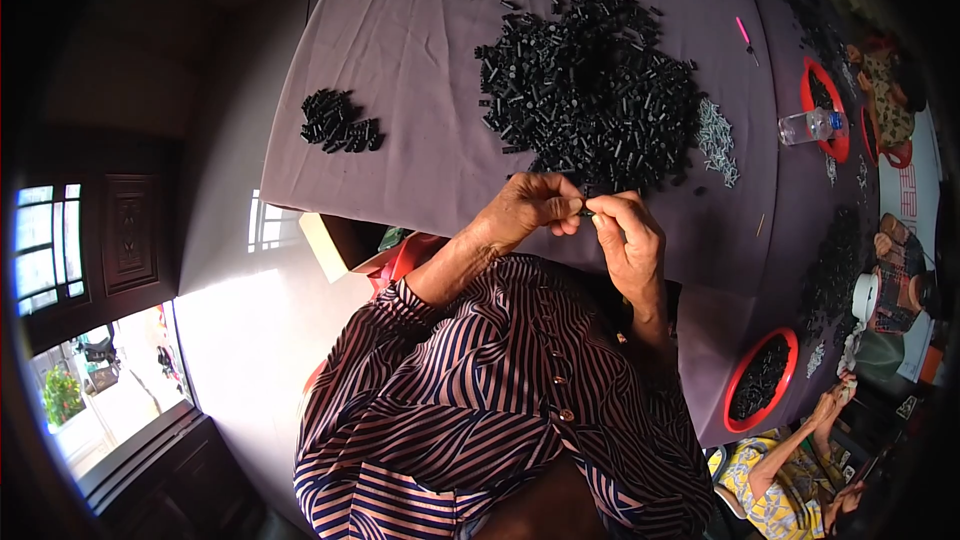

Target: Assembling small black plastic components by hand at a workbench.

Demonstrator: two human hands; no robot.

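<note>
My left hand (530, 208) and my right hand (630, 235) meet fingertip to fingertip near the table's front edge, pinching one small black plastic piece (587, 210) between them. Just beyond the hands lies a big heap of the same small black pieces (590, 90) on the purple tablecloth (420, 60). A smaller pile of black pieces (338, 122) sits apart to the left. A little heap of pale metal parts (718, 140) lies at the right side of the big heap. My striped sleeves fill the lower middle.
A clear plastic bottle (812, 125) lies next to a red bowl (810, 90) at the right. Another red bowl of black pieces (762, 378) sits at the lower right. A pink-handled tool (744, 34) lies far right. Other people work along the right edge.
</note>
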